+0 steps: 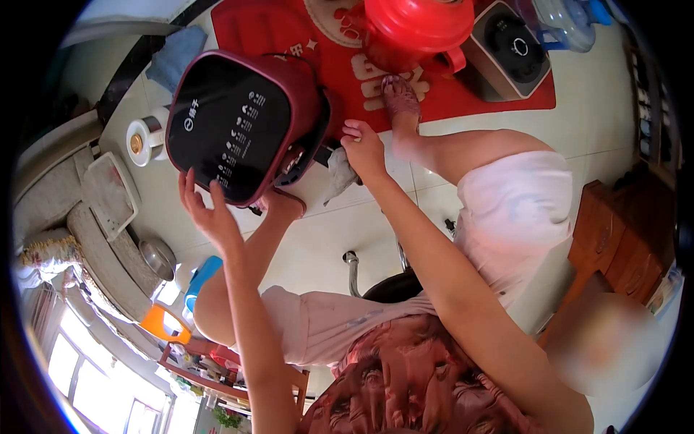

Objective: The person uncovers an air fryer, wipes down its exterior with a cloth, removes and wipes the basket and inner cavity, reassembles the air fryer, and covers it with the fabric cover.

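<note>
An air fryer point(230, 130) with a dark red body and a glossy black top panel is tilted in front of me, its printed icons facing up. My left hand point(206, 210) touches the near left edge of that panel, fingers spread. On the fryer's right side my right hand point(363, 152) is closed around a crumpled grey cloth point(341, 176). This cloth lies against the black handle point(327, 153) of the fryer's drawer; whether the fingers also grip the handle is hidden.
A red mat point(499, 101) lies on the tiled floor, bearing a red lidded pot point(419, 29) and a box-shaped appliance with a dial point(506, 50). A white kettle point(146, 139) stands left of the fryer. Farther left are a metal bowl point(157, 258) and an orange-handled item point(165, 323).
</note>
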A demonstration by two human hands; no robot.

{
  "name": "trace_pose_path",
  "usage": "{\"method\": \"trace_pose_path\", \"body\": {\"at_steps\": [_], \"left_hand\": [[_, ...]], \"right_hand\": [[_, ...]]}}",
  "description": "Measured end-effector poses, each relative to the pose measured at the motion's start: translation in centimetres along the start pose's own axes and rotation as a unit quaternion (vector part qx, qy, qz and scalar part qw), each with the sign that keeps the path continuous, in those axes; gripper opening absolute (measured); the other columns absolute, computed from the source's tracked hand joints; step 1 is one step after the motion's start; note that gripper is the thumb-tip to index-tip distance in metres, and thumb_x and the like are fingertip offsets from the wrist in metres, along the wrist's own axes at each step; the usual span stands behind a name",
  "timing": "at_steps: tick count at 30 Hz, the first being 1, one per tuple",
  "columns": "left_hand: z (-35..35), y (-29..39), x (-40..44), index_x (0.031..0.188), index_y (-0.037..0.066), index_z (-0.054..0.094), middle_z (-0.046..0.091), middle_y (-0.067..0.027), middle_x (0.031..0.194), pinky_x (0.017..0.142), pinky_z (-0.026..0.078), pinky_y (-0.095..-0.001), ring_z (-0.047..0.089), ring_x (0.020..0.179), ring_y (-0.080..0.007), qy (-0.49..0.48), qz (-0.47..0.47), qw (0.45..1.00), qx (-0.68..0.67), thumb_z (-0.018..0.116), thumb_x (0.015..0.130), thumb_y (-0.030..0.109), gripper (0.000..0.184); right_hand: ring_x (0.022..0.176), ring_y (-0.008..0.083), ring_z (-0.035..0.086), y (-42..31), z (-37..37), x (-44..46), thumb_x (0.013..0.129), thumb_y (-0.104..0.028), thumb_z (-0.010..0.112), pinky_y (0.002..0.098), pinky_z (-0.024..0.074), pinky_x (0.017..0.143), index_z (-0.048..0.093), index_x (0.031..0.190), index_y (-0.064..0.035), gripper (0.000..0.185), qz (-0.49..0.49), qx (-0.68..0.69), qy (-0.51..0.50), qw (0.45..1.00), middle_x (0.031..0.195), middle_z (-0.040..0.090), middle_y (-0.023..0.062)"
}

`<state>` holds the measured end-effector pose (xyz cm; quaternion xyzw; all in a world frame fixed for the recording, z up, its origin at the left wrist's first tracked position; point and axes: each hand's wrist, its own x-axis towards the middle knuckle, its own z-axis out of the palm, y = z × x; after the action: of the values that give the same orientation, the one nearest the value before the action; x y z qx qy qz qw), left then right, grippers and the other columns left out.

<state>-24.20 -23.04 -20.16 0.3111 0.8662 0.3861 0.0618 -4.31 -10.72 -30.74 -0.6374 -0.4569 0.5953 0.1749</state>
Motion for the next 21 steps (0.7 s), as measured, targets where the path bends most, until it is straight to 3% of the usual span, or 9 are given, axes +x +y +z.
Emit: {"method": "trace_pose_path", "body": {"at_steps": [6,9,11,12,14,17,20,21], "left_hand": [[-3.2,-3.2,2.6,0.138,0.000,0.037,0.049,-0.0149,0.130,0.103,0.035,-0.0396,0.043,0.126,-0.0227,-0.082,-0.200,0.973,-0.079,0.057,0.092,0.018,0.053],[-3.3,-3.7,3.7,0.137,-0.003,0.037,0.047,-0.0127,0.131,0.102,0.036,-0.0379,0.045,0.122,-0.0208,-0.065,-0.361,0.905,-0.216,0.058,0.092,0.022,0.056],[-3.1,-3.6,4.2,0.135,0.001,0.039,0.049,-0.0085,0.128,0.098,0.038,-0.0370,0.047,0.119,-0.0192,-0.074,-0.415,0.868,-0.263,0.054,0.094,0.032,0.053],[-2.8,-4.0,4.5,0.135,0.002,0.040,0.050,-0.0073,0.128,0.097,0.039,-0.0368,0.046,0.120,-0.0191,-0.075,-0.441,0.849,-0.281,0.052,0.094,0.035,0.053],[-2.5,-4.6,4.8,0.133,0.005,0.042,0.052,-0.0055,0.124,0.095,0.040,-0.0356,0.048,0.115,-0.0182,-0.070,-0.462,0.830,-0.305,0.049,0.095,0.039,0.052],[-1.3,-3.1,5.3,0.131,0.007,0.044,0.054,-0.0045,0.120,0.089,0.042,-0.0334,0.051,0.108,-0.0169,-0.079,-0.451,0.815,-0.355,0.046,0.095,0.046,0.053],[-0.8,-2.9,5.9,0.131,0.008,0.045,0.054,-0.0048,0.122,0.085,0.044,-0.0313,0.052,0.105,-0.0164,-0.094,-0.446,0.798,-0.395,0.044,0.095,0.050,0.055],[-0.9,-3.1,6.0,0.131,0.008,0.045,0.054,-0.0050,0.124,0.084,0.044,-0.0307,0.052,0.104,-0.0164,-0.094,-0.449,0.791,-0.405,0.043,0.095,0.051,0.056]], "right_hand": [[0.098,0.0317,0.063,-2.9,0.6,4.0,0.078,-0.010,0.055,0.0372,0.0482,0.088,0.062,0.113,-0.0038,0.036,-0.092,-0.037,-0.002,0.995,0.106,0.066,0.0158],[0.099,0.0339,0.062,-4.9,2.2,6.9,0.078,-0.009,0.054,0.0392,0.0482,0.088,0.064,0.111,-0.0026,0.035,-0.175,-0.103,0.000,0.979,0.107,0.066,0.0168],[0.100,0.0352,0.061,-6.9,2.9,8.2,0.078,-0.008,0.054,0.0406,0.0482,0.088,0.064,0.110,-0.0019,0.035,-0.202,-0.193,0.005,0.960,0.107,0.065,0.0172],[0.101,0.0354,0.061,-7.9,3.0,9.0,0.077,-0.008,0.053,0.0415,0.0481,0.089,0.063,0.111,-0.0016,0.036,-0.176,-0.248,-0.048,0.951,0.108,0.065,0.0181],[0.101,0.0359,0.061,-9.6,2.9,10.4,0.076,-0.007,0.053,0.0432,0.0480,0.089,0.062,0.113,-0.0010,0.039,-0.120,-0.356,-0.157,0.913,0.109,0.064,0.0199],[0.101,0.0370,0.061,-9.3,3.4,11.6,0.076,-0.008,0.053,0.0453,0.0483,0.088,0.060,0.118,-0.0044,0.043,-0.104,-0.401,-0.237,0.879,0.107,0.063,0.0226],[0.101,0.0372,0.061,-8.5,2.9,11.2,0.076,-0.009,0.054,0.0458,0.0487,0.088,0.060,0.119,-0.0077,0.043,-0.147,-0.335,-0.179,0.913,0.105,0.064,0.0234],[0.102,0.0362,0.061,-10.2,2.7,10.3,0.076,-0.007,0.054,0.0449,0.0486,0.088,0.060,0.120,-0.0105,0.044,-0.106,-0.361,-0.160,0.912,0.105,0.064,0.0215]]}}
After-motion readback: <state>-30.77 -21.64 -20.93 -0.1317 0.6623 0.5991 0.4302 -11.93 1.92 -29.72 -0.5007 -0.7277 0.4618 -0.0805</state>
